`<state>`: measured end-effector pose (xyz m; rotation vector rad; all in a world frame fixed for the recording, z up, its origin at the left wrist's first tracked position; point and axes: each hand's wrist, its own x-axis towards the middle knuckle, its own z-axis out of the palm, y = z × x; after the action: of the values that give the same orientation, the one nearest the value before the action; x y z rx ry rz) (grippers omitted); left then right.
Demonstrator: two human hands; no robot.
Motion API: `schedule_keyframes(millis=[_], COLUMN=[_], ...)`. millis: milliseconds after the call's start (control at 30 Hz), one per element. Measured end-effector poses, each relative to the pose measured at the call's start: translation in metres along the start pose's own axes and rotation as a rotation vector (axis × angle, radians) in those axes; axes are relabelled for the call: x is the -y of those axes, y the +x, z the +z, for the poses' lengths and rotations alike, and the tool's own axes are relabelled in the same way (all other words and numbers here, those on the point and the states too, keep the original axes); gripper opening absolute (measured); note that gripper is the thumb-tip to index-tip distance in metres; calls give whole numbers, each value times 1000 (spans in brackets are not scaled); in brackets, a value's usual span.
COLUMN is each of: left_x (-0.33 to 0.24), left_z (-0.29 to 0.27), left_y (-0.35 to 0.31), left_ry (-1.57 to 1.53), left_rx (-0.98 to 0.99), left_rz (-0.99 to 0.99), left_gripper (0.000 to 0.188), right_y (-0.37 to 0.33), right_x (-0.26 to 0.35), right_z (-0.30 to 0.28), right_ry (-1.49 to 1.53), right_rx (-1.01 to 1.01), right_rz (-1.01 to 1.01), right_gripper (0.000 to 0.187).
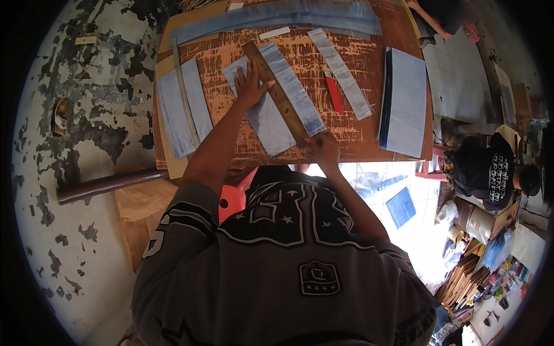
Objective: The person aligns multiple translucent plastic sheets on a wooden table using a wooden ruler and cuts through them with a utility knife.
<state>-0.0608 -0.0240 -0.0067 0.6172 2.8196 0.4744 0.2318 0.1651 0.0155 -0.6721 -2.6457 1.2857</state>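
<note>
A brown wooden straightedge (281,102) lies slanted across a pale blue-grey sheet. To its right shows a narrow strip (295,86) of the sheet, to its left a wider part (270,128). My left hand (249,87) presses down with fingers spread over the left part and the straightedge's upper half. At the near end, my right hand (324,151) has its fingers closed beside the straightedge's tip and the strip's lower corner. What those fingers hold, if anything, is hidden. A flat red piece (334,95) and another blue-grey strip (341,74) lie to the right.
On the worn brown table (216,52), a stack of blue-grey sheets (404,104) sits at the right edge. More sheets (176,112) with a thin bar (186,95) lie left. Long blue sheeting (277,17) spans the far side. Another person (485,170) is at the right.
</note>
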Motion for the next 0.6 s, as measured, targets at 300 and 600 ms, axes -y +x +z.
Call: schedule_keyframes(millis=[300,600], left_x=[0,-2], left_z=[0,1], left_y=[-1,-2], left_ry=[-25,-29], left_rx=[-6,-31], left_rz=[10,16], left_gripper=[109,110], right_y=[0,-1], right_x=[-1,-3], right_z=[3,5], right_ry=[15,15], right_rx=[-42,-67], right_rz=[3,1], right_gripper=[30,28])
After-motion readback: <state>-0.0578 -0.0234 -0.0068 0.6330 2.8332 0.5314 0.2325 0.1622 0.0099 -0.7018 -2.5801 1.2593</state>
